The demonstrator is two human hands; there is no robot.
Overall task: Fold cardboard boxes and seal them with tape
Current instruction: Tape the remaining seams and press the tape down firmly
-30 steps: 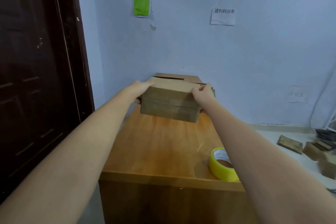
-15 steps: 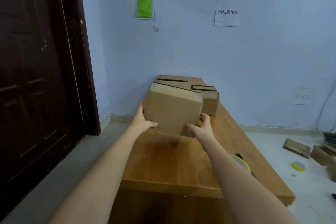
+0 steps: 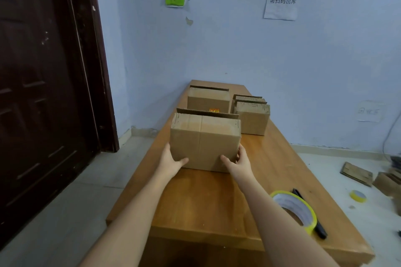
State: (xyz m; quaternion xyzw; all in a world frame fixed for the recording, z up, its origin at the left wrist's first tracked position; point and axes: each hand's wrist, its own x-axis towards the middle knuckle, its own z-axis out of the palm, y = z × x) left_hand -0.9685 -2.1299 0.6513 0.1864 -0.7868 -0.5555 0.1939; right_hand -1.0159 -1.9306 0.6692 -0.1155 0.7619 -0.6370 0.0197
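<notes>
Holding the box (image 3: pixel 205 143) by its two lower near corners, we had it resting on the table (image 3: pixel 219 199) at centre frame, its seamed face turned toward us. We judged this hold suited to steadying it upright so the open top flaps, just visible along its far edge, could be reached next.

Left hand (image 3: pixel 170 161): thumb across the front face, fingers wrapped round the left side, gripping the box. Right hand (image 3: pixel 238 163): thumb on the front face, fingers curled round the right side, also gripping. Neither hand was spread flat.

Two more boxes (image 3: pixel 208 99) (image 3: pixel 252 118) stood behind it, toward the far end of the table. A roll of yellow tape (image 3: pixel 297 209) lay at lower right, near the table edge, with a dark pen-like tool (image 3: pixel 319 231) just beside it; what it was we could not tell. Sealing was not yet begun on the held box, in our judgement.
</notes>
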